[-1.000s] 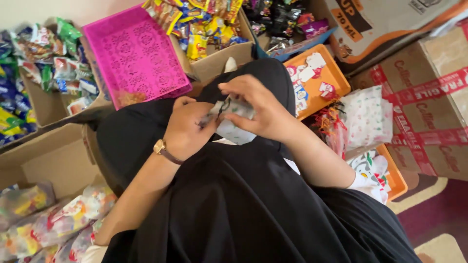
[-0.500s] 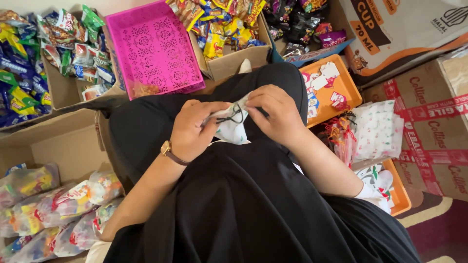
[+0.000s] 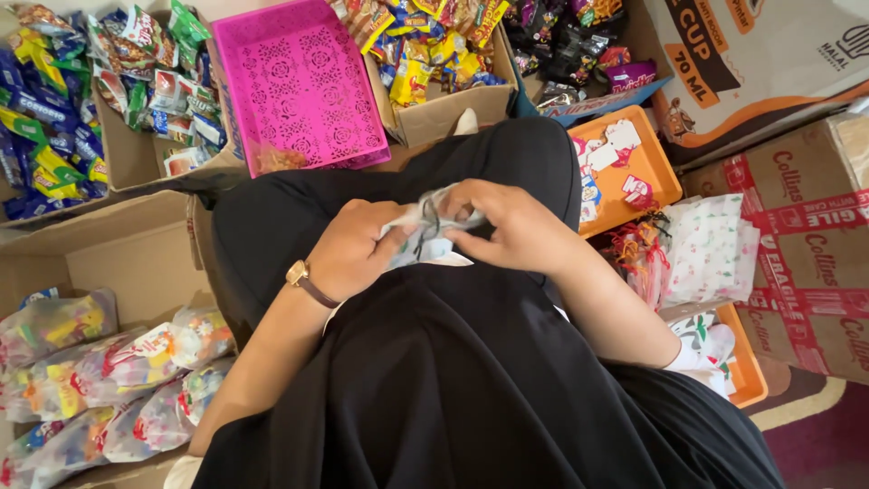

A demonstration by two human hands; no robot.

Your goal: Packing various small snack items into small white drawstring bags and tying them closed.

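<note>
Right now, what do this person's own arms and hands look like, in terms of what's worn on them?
Both forearms are bare. The left hand has a wristwatch at the wrist: a small gold-coloured square case on a thin dark brown strap. The right hand shows no ring, watch or glove. Near the right elbow, a white patterned sleeve edge shows. A black garment covers the lap.

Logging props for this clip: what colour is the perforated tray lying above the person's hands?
Bright pink, with a cut-out floral lattice pattern; the tray shows clearly in the head view.
</note>
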